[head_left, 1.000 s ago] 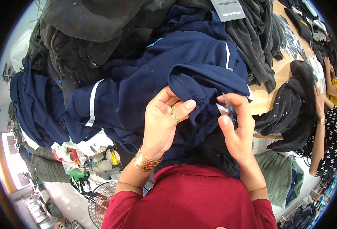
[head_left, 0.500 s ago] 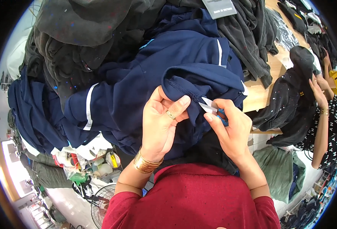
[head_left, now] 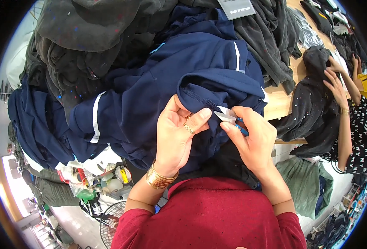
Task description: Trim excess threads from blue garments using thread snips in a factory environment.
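A navy blue garment [head_left: 138, 89] with white stripes lies heaped in front of me. My left hand [head_left: 181, 128] pinches its turned-up edge between thumb and fingers, so the inner seam shows. In my right hand [head_left: 252, 135] is a small pair of thread snips [head_left: 226, 116] with bright blades and a blue handle mostly hidden by the fingers. The blade tips point left at the seam, just right of my left thumb. Whether a thread lies between the blades is too small to tell.
Dark grey garments [head_left: 84, 29] are piled at the far left, and more lie behind, with a grey tag [head_left: 237, 8]. At the right, a co-worker's hands [head_left: 337, 85] handle a black hooded garment [head_left: 312, 99] on the wooden table [head_left: 277, 101]. A fan [head_left: 111, 222] stands lower left.
The snips have shifted slightly left along the seam, and their blades look closer together. My left hand keeps its pinch. The co-worker's hands have moved left with the black hood.
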`<state>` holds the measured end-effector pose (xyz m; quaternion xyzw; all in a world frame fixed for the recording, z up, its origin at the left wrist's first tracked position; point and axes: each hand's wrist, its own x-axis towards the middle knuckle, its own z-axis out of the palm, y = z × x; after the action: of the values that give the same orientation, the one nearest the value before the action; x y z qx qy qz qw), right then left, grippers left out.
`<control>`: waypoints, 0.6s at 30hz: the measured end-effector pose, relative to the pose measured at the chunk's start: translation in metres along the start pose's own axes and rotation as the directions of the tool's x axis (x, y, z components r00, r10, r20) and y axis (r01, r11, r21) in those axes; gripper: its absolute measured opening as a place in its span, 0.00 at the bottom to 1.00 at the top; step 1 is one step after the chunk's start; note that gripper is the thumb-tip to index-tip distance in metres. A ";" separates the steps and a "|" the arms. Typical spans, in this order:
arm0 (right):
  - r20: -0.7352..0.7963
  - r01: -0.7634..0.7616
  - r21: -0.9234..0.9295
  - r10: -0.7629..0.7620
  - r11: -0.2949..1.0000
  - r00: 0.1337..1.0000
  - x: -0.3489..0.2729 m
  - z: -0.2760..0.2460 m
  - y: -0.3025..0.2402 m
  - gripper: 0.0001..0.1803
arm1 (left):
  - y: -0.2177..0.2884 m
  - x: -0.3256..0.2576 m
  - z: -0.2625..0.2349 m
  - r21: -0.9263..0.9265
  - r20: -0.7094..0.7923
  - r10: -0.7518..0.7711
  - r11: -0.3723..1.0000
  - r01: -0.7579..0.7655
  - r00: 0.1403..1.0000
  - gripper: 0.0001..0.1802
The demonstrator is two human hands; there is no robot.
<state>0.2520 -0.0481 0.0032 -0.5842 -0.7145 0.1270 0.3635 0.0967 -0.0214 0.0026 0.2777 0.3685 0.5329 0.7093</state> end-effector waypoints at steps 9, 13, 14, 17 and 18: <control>-0.002 -0.015 0.000 0.015 1.000 1.000 0.001 -0.002 0.000 0.17 | -0.002 0.001 0.001 0.040 -0.026 0.037 0.999 -0.036 0.999 0.11; 0.018 -0.035 0.041 0.035 0.999 0.999 0.002 -0.002 -0.001 0.16 | -0.001 0.001 0.002 0.039 -0.031 0.042 0.998 -0.040 0.999 0.11; 0.019 -0.036 0.040 0.036 0.999 0.999 0.002 -0.002 -0.001 0.16 | -0.002 0.001 0.001 0.051 -0.028 0.049 0.998 -0.048 0.998 0.12; 0.033 -0.052 0.097 0.049 0.994 0.998 0.003 -0.003 -0.001 0.16 | -0.002 0.001 0.001 0.066 -0.031 0.059 0.996 -0.057 0.998 0.12; 0.032 -0.043 0.090 0.040 0.995 0.999 0.003 -0.003 -0.001 0.16 | -0.002 0.001 0.001 0.066 -0.031 0.058 0.996 -0.056 0.998 0.12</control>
<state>0.2532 -0.0460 0.0070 -0.5798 -0.7012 0.1754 0.3760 0.0991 -0.0208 0.0015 0.3023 0.3891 0.5452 0.6782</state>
